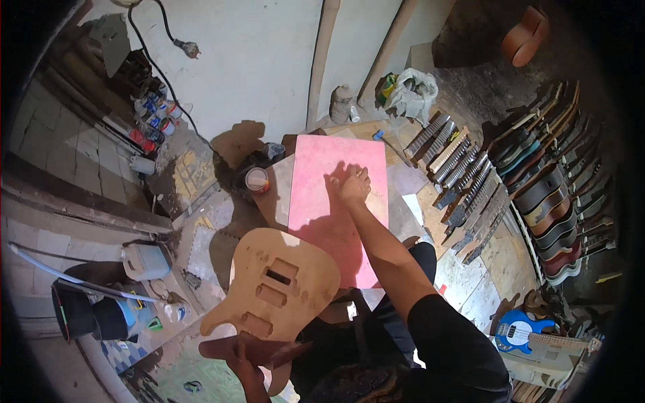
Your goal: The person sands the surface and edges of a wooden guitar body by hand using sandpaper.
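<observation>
At the lower left, my left hand (pixel 243 366) is closed at the lower end of a pale, unfinished electric guitar body (pixel 295 265) and holds it tilted. A reddish-brown strip (pixel 272 352), perhaps sandpaper, lies across that end under my fingers; its exact kind is unclear. Several routed cavities show in the body's face. My right arm reaches forward, and my right hand (pixel 355 187) rests on a pink rectangular board (pixel 316 201) with its fingers partly spread. Nothing shows in that hand. Its shadow falls on the board.
A round tin (pixel 256 180) stands left of the board, and a blue-headed hammer (pixel 379 136) lies beyond it. Guitar necks (pixel 463 168) and racked guitar bodies (pixel 547 208) line the right. A blue bass (pixel 521 332) is at lower right; a jug (pixel 146 260) stands left.
</observation>
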A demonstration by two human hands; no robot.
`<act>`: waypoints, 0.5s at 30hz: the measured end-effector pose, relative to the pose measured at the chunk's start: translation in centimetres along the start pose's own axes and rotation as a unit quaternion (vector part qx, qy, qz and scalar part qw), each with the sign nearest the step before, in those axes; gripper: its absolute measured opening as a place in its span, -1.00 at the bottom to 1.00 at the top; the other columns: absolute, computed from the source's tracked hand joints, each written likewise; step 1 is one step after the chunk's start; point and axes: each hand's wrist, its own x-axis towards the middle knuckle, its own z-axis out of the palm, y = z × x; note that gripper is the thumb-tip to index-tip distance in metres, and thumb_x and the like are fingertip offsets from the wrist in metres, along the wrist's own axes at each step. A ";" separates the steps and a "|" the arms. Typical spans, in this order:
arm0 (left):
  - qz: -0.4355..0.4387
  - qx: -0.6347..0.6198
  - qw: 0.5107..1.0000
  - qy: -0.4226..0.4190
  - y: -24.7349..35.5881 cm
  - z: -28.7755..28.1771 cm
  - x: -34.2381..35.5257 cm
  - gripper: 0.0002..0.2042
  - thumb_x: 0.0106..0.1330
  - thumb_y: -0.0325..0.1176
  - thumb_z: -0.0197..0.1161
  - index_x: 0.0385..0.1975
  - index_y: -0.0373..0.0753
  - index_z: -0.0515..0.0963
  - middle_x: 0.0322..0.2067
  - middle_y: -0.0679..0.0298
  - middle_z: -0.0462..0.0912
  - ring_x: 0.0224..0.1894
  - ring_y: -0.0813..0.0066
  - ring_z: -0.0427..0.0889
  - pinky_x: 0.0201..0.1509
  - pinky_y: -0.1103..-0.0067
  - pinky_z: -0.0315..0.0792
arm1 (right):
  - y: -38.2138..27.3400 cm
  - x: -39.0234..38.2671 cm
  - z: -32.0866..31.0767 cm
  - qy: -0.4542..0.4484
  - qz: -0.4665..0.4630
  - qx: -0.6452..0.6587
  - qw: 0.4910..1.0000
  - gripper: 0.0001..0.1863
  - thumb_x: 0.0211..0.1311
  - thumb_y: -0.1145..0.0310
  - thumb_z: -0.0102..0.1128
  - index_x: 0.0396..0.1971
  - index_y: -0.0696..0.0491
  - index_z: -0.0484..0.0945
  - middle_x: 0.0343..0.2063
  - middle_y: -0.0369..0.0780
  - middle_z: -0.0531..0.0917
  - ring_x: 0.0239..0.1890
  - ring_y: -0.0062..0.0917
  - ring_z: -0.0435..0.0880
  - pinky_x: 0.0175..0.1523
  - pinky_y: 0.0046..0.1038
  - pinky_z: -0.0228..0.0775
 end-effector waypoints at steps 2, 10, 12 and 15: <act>0.006 -0.004 1.000 -0.017 -1.6 -1.3 0.7 -0.54 0.46 -0.38 0.24 0.31 -0.24 0.34 0.21 0.12 0.45 0.21 0.17 0.53 0.19 0.25 0.57 | 2.1 1.4 1.0 -0.024 0.025 -0.033 0.999 -0.35 0.13 -0.01 0.45 0.16 -0.02 0.49 0.25 0.02 0.40 0.25 0.00 0.44 0.28 -0.01 0.37; 0.042 0.050 0.997 -0.030 -5.6 -5.0 1.8 -0.49 0.49 -0.23 0.18 0.35 -0.25 0.25 0.26 0.10 0.35 0.28 0.19 0.40 0.32 0.28 0.42 | 1.7 0.5 1.1 -0.091 -0.041 0.071 0.992 -0.49 0.29 0.13 0.18 0.20 -0.07 0.39 0.13 0.09 0.49 0.05 0.13 0.58 0.23 0.01 0.42; 0.043 0.038 0.997 -0.042 -5.4 -4.4 1.6 -0.48 0.51 -0.22 0.14 0.38 -0.23 0.21 0.27 0.11 0.33 0.29 0.19 0.39 0.34 0.30 0.39 | -0.2 -1.0 1.5 -0.173 -0.049 0.088 0.980 -0.57 0.35 0.13 0.10 0.18 -0.11 0.44 0.18 0.09 0.43 0.17 0.11 0.49 0.29 -0.02 0.39; 0.092 0.095 0.983 -0.129 -7.7 -6.3 3.5 -0.40 0.54 -0.16 0.11 0.49 -0.14 0.10 0.40 0.12 0.21 0.42 0.16 0.31 0.44 0.25 0.35 | 1.0 -1.3 7.2 -0.187 -0.057 0.087 0.977 -0.58 0.35 0.08 0.09 0.15 -0.12 0.51 0.23 0.05 0.34 0.31 0.09 0.37 0.36 -0.03 0.36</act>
